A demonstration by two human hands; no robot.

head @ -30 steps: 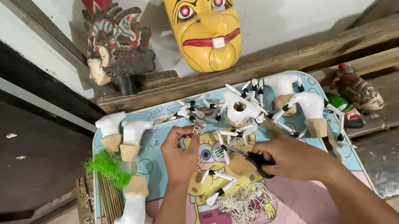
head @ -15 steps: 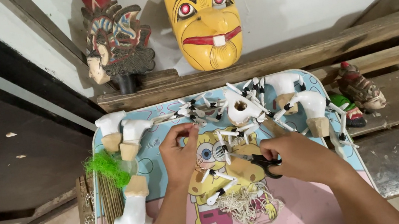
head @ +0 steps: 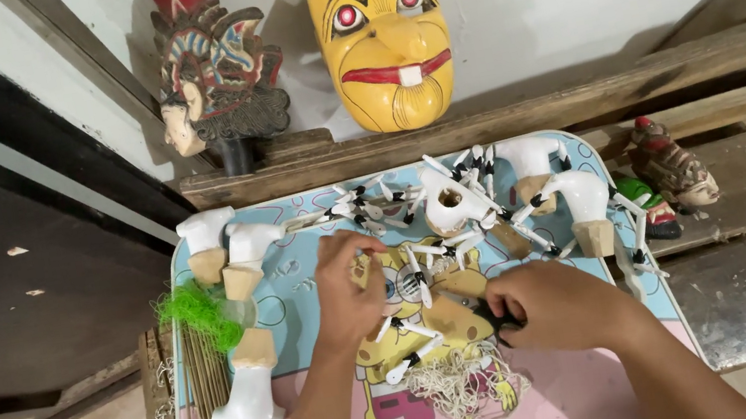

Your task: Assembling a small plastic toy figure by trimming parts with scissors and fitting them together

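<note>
My left hand (head: 349, 289) rests with curled fingers on the cartoon-printed table top (head: 300, 287), closed around a small white stick with black tips (head: 384, 325) that pokes out beneath it. My right hand (head: 561, 307) is closed on a small black object (head: 503, 319) just right of it. Between and below the hands lies a tangle of pale string (head: 458, 385). Several white stick pieces with black ends (head: 382, 203) are scattered behind the hands around a white carved piece with a hole (head: 449, 205).
White carved shapes on tan blocks stand at the left (head: 248, 397) and back right (head: 583, 199). A green fibre tuft (head: 198, 311) and thin bamboo sticks (head: 210, 413) lie at the left edge. A yellow mask (head: 384, 31) and a carved head (head: 215, 79) lean against the wall.
Both hands stay over the same spot on the table. My right hand has slid slightly toward me with the black object; the left fingers have shifted a little.
</note>
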